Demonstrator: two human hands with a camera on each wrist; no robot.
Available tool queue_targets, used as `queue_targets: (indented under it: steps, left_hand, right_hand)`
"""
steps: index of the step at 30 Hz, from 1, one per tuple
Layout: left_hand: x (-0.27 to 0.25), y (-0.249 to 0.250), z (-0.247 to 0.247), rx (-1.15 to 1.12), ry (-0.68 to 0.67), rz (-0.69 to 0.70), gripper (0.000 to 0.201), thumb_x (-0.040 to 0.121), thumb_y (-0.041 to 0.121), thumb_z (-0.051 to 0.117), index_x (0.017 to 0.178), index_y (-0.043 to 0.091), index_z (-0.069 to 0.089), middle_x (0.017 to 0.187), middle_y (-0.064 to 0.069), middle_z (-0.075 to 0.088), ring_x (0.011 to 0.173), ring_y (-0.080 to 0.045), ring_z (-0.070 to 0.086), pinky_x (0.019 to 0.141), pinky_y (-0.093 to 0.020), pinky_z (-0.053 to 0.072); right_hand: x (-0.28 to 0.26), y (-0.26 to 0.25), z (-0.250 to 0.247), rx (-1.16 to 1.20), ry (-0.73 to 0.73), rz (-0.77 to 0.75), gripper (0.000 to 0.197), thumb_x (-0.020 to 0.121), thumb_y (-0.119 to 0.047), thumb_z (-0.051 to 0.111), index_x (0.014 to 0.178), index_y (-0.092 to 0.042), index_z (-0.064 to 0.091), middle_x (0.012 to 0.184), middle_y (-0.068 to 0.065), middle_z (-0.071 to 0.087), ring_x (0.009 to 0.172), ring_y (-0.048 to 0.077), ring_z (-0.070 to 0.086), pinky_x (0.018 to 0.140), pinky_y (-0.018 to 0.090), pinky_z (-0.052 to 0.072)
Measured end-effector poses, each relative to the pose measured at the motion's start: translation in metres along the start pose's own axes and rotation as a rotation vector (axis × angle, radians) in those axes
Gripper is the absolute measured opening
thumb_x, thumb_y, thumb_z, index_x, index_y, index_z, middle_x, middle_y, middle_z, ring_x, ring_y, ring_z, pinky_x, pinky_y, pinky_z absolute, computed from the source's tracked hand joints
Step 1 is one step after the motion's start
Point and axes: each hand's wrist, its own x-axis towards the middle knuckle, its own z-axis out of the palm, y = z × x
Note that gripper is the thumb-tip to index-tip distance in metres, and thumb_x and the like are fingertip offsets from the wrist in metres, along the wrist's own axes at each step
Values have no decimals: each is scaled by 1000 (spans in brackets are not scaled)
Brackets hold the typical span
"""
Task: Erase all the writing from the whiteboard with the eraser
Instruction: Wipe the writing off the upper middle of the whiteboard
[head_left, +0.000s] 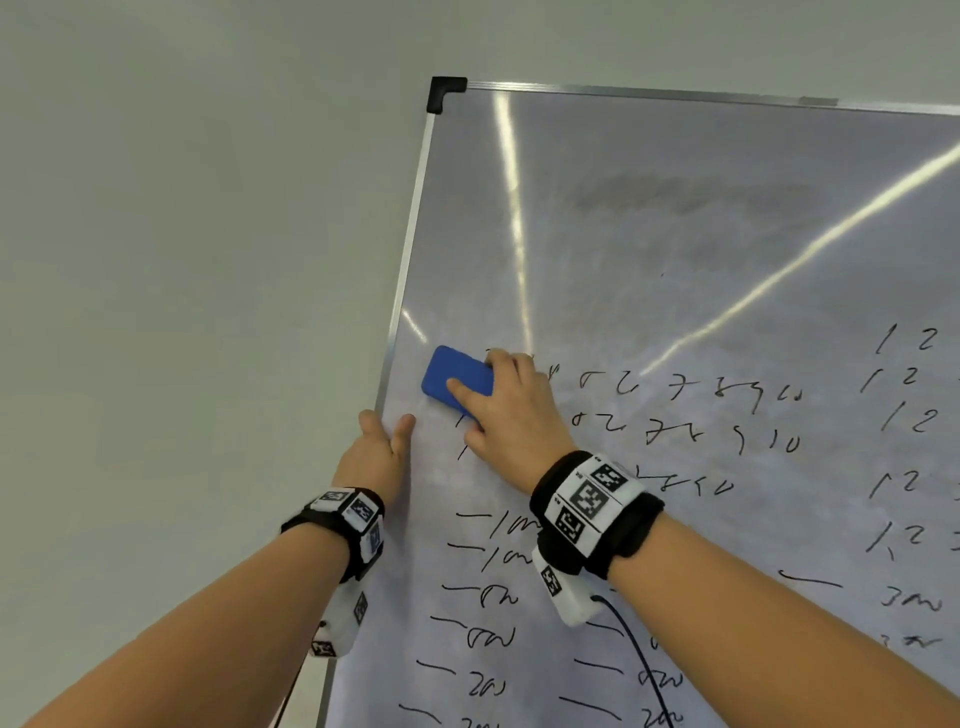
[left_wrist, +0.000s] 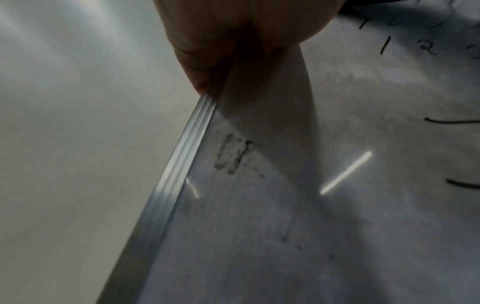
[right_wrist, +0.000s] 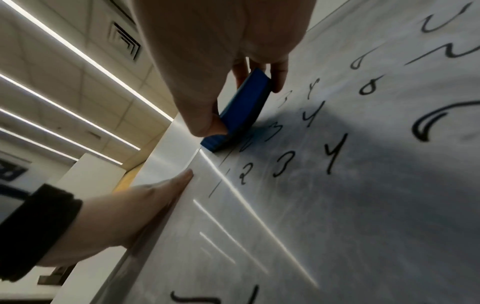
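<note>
A whiteboard (head_left: 675, 249) with a silver frame fills the right of the head view. Black handwriting (head_left: 685, 395) covers its lower part in rows of numbers and dashes; the upper part shows only grey smears. My right hand (head_left: 506, 410) grips a blue eraser (head_left: 454, 376) and presses it flat on the board near the left edge, at the start of the top row. The right wrist view shows the eraser (right_wrist: 241, 113) held between thumb and fingers, beside the digits (right_wrist: 285, 164). My left hand (head_left: 382, 441) holds the board's left frame (left_wrist: 176, 174), thumb on the front.
A plain pale wall (head_left: 182, 312) lies left of the board. A black plastic corner cap (head_left: 441, 91) marks the board's top left. A cable (head_left: 639, 660) hangs from my right wrist band across the writing. Ceiling light strips (right_wrist: 64, 86) show in the right wrist view.
</note>
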Motion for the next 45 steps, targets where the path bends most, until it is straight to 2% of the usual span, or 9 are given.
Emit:
queue_targets:
  steps: [6,12,16,21,26,31,35,40,45]
  left_hand:
    - [-8,-8,9,-61,124,39,34,99,43,21,95,11,30,63,-5,47,58,-28,45,57,-34,33]
    - [-5,-13,15,-108,183,58,34,100,38,22,95,8,36,62,-5,45,62,-31,48,58,-35,35]
    - [-5,-12,15,-104,193,68,31,101,36,22,94,9,34,60,-3,42,60,-29,43,58,-34,31]
    - [-6,-13,14,-110,191,78,30,101,37,21,92,10,33,61,-3,42,62,-30,44,58,-35,31]
    - [-4,-14,16,-117,194,94,32,101,37,21,95,9,35,61,-4,44,62,-30,46,59,-35,33]
    - [-3,-16,17,-121,200,90,31,101,36,22,95,8,36,63,-6,44,64,-31,44,59,-35,32]
    - [-3,-15,17,-117,196,94,31,101,37,22,95,9,35,63,-5,44,63,-30,44,59,-35,32]
    - [-4,-14,16,-119,193,86,29,101,37,21,93,11,33,61,-2,41,62,-29,43,59,-34,31]
    - [-3,-15,18,-117,205,100,31,101,36,21,93,9,33,60,-3,42,60,-29,44,57,-34,31]
  right_hand:
    - [4,23,-10,82,121,204,49,74,-20,67,123,-19,60,115,17,48,101,35,45,81,43,47]
    - [-8,7,0,82,26,13,50,66,-18,71,116,-18,65,108,17,53,95,37,50,77,44,49]
    - [1,24,-6,172,126,239,50,78,-24,65,128,-22,57,123,14,43,108,32,38,92,39,41]
    - [-7,7,1,124,-13,44,52,73,-21,69,124,-18,61,115,18,49,101,36,45,86,46,46]
    - [3,30,-6,188,168,260,51,78,-21,66,128,-21,57,122,14,43,108,32,38,91,40,43]
    - [-9,19,1,166,67,75,51,70,-18,72,120,-19,64,113,16,50,101,36,46,86,44,46]
    - [-1,34,-6,235,197,278,49,76,-20,68,124,-23,61,121,13,45,109,31,39,92,37,40]
    - [-9,10,2,171,-31,38,49,72,-20,72,120,-20,64,112,16,50,101,35,45,86,44,44]
    - [-4,30,-7,233,187,297,49,77,-21,68,125,-23,60,119,13,44,108,30,39,92,37,40]
